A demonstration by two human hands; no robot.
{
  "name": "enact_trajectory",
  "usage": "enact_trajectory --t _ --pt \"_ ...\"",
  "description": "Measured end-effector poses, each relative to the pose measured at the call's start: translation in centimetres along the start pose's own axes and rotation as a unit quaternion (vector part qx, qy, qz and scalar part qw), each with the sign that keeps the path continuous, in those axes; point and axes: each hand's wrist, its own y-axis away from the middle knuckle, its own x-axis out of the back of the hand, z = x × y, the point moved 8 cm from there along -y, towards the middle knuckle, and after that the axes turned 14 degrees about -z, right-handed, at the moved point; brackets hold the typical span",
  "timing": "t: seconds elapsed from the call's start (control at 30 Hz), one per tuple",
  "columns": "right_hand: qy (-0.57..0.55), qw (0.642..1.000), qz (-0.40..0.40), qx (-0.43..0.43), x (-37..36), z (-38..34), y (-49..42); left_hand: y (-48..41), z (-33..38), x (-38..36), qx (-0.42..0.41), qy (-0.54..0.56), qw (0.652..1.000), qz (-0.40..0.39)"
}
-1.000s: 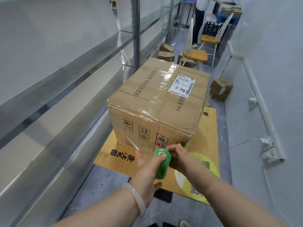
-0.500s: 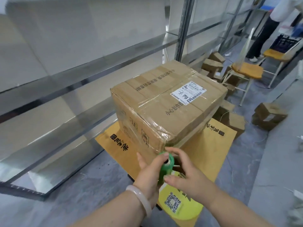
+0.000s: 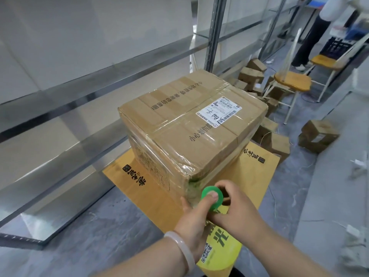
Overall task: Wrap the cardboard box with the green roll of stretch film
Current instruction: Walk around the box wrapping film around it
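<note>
Now green roll point(image 3: 212, 198) stands near-upright at cardboard box point(image 3: 191, 132) corner; left hand point(image 3: 191, 226), right hand point(image 3: 237, 210) fingers point(image 3: 223, 185) clamp it.

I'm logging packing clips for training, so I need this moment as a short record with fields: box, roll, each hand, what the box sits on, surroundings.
box: cardboard box, clear film on its near sides, white label on top
roll: green roll low at the box's near corner, end facing the camera
left hand: left hand holds the roll, thumb on its end; bracelet on the wrist
right hand: right hand grips the roll from the other side
under box: yellow sheet on the floor
nearby: small boxes, chair
</note>
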Motion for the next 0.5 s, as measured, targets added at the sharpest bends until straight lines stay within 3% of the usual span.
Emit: enact_trajectory --t 0.17,0.3,0.5 --pt "-0.011 0.997 -0.071 0.006 0.1 1.0 -1.0 -1.2 -1.0 -0.1 0.012 -0.024 1.000 -0.010" --pt "0.008 0.984 -0.163 0.072 0.4 1.7 -3.1 -2.4 -0.7 -0.9 -0.003 -0.036 0.999 0.001" --pt "0.034 0.943 -0.309 0.118 0.7 5.1 -5.9 -3.4 -2.0 -1.7 -0.047 0.029 0.992 0.114"
